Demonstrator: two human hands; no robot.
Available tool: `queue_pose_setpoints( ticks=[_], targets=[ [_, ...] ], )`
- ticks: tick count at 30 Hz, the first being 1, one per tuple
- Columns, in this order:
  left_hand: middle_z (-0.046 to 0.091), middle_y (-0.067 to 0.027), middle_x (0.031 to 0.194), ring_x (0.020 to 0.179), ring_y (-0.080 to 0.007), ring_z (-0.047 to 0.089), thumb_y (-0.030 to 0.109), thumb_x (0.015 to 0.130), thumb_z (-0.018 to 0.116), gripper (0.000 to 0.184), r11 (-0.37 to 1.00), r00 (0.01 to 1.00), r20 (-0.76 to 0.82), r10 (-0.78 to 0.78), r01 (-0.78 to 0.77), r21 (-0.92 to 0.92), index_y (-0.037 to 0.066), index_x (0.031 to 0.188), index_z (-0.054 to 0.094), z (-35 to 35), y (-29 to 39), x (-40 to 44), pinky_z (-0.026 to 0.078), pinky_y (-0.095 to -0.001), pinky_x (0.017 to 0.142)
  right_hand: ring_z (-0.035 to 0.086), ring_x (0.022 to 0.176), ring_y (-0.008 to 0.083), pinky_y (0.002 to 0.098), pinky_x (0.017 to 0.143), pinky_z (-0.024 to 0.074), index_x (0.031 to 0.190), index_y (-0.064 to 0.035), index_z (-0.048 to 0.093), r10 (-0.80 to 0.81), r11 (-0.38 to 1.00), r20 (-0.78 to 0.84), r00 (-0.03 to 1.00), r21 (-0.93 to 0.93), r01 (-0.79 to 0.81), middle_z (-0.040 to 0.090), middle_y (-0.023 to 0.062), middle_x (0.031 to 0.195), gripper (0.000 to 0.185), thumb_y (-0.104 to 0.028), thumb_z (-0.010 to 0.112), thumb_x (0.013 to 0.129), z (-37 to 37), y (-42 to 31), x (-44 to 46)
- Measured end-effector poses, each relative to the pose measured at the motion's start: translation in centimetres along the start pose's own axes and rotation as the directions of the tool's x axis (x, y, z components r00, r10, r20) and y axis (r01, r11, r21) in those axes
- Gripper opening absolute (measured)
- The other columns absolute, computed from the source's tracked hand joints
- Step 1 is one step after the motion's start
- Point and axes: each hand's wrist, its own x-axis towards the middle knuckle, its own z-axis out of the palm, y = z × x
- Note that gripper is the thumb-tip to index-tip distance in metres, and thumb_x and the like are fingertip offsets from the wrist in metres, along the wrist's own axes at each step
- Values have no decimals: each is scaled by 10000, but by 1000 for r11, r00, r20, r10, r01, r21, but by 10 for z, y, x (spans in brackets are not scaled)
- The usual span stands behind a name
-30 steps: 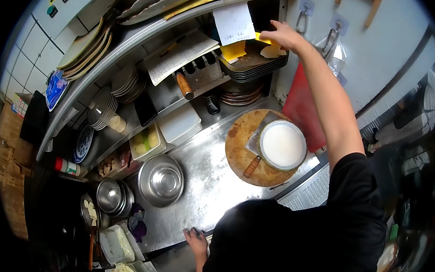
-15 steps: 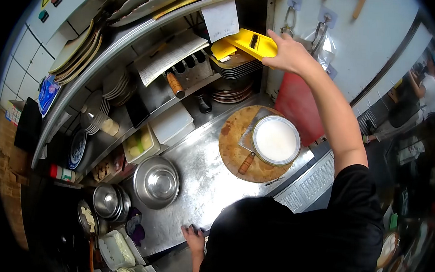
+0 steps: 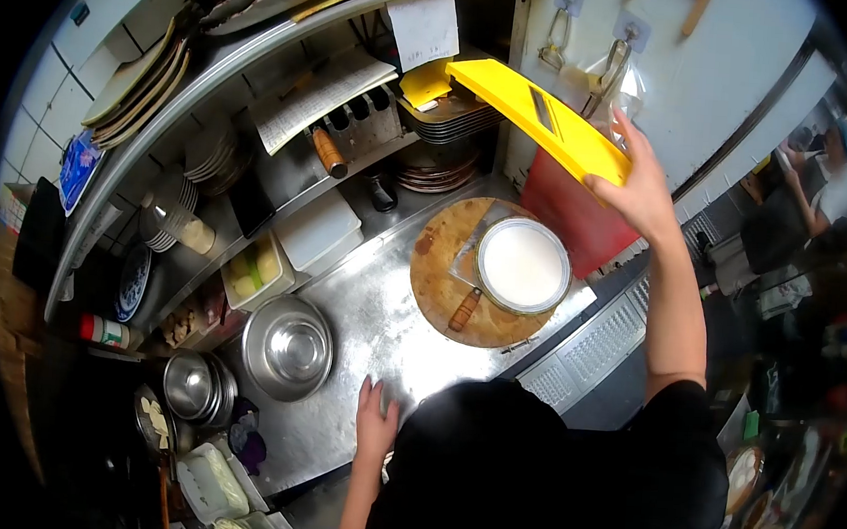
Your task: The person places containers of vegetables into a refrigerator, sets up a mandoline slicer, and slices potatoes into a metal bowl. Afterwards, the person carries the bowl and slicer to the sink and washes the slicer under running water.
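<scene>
While the shiny steel counter looks unchanged, the long yellow plastic slicer has swung closer to the body, mid-air, one end grasped by the bare right hand; the bare left hand (empty, btw) has uncurled.

I can read no word, number or brand with certainty over my head-camera feed. I do see writing on a white slip of paper hanging from the upper shelf's edge: a short line of dark marks along its bottom, too small for me to spell out. The paper sheets on the shelf below carry close rows of fine marks, which I cannot resolve either. At my far left, a blue packet shows pale printing, blurred to me, and the red-capped container wears a white and green label whose print I cannot decipher.
</scene>
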Motion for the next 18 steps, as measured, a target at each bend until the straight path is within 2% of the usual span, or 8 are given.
queue_pose_setpoints(
  ticks=[3,6,10,11,13,14,16,18],
  targets=[
    [511,-254,1436,1326,-419,493,140,899,675,462,985,986,52,156,-152,-86,-28,1317,574,-5,45,38,406,-430,1108,503,1323,339,400,1113,390,1523,-50,387,74,968,10,997,241,-74,518,219,1394,976,-315,758,659,-12,2,-34],
    [542,-250,1405,1272,-392,555,167,908,685,465,941,946,116,303,-278,-193,-40,1310,578,-8,92,67,453,-392,1070,486,1342,315,397,1125,371,1518,-48,397,59,940,13,998,337,-60,517,206,1396,964,-313,758,664,-9,4,-64],
    [574,-237,1377,1261,-354,577,183,918,703,481,864,877,258,405,-275,-422,-28,1332,576,-10,137,88,471,-363,1043,484,1340,299,385,1126,361,1494,4,408,-36,918,81,996,397,1,494,181,1425,980,-415,792,696,-7,8,-118],
    [582,-235,1368,1256,-345,583,185,919,707,486,850,859,296,417,-253,-462,-25,1337,574,-14,150,88,475,-361,1037,481,1341,295,383,1127,360,1491,10,410,-16,891,144,989,452,-52,486,175,1432,992,-431,802,693,-5,7,-134],
    [591,-209,1369,1245,-289,596,203,943,699,525,823,807,398,437,-180,-538,-10,1393,531,-20,163,86,469,-362,1047,477,1339,288,382,1126,361,1492,7,412,19,790,264,964,587,-176,474,167,1443,979,-387,819,693,6,1,-169],
    [587,-195,1375,1249,-275,591,202,955,686,530,786,782,452,428,-75,-614,-6,1410,512,-20,165,83,467,-357,1052,476,1337,285,383,1125,362,1495,-2,412,32,708,318,948,662,-246,471,165,1447,957,-326,826,695,18,-3,-186],
    [580,-168,1387,1256,-246,582,202,978,658,539,683,711,558,428,150,-715,2,1443,474,-20,165,76,461,-348,1060,509,1310,252,363,1118,378,1537,-14,328,73,662,483,872,631,-405,447,142,1487,1010,-215,827,682,39,-16,-211],
    [564,-128,1393,1265,-222,568,178,1011,605,551,533,699,613,367,382,-755,27,1498,397,-21,160,70,466,-341,1063,493,1325,271,367,1126,370,1516,-14,363,96,760,496,863,523,-385,456,159,1477,944,-142,812,695,73,-27,-231]
  ],
)
